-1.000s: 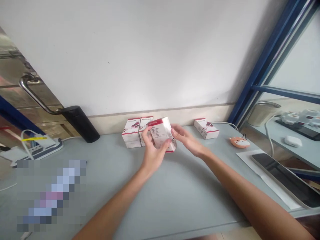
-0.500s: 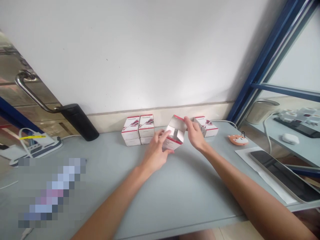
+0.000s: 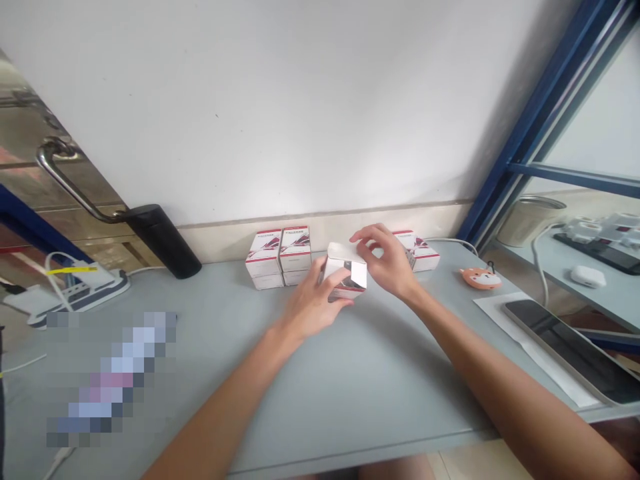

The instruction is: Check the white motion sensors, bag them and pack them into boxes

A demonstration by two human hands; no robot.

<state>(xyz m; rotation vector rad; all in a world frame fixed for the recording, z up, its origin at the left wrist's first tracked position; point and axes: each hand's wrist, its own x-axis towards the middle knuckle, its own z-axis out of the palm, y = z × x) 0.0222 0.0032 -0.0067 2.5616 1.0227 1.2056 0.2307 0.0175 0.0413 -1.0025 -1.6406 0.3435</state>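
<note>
My left hand (image 3: 313, 297) is closed around a small white carton (image 3: 345, 291) with red trim, held over the table. Its top is partly open: a white flap (image 3: 343, 251) stands up at the back, and a dark gap shows beneath my left fingers. At the carton's upper right, my right hand (image 3: 387, 260) has bent, parted fingers close to the flap; whether a fingertip touches it I cannot tell. More cartons of the same kind (image 3: 264, 263) stand stacked in two columns left of my hands. Another carton (image 3: 425, 257) is partly hidden behind my right hand.
Along the wall side of the grey table (image 3: 320, 400) stands a black cylinder (image 3: 163, 240). An orange animal-faced case (image 3: 481, 278) and a phone (image 3: 570, 347) on white paper lie at right. A power strip (image 3: 83, 293) and a pixelated patch (image 3: 113, 380) are at left.
The carton's raised lid has come down toward the opening, and the carton has turned. My right hand has let go of the lid's edge, its fingers now parted.
</note>
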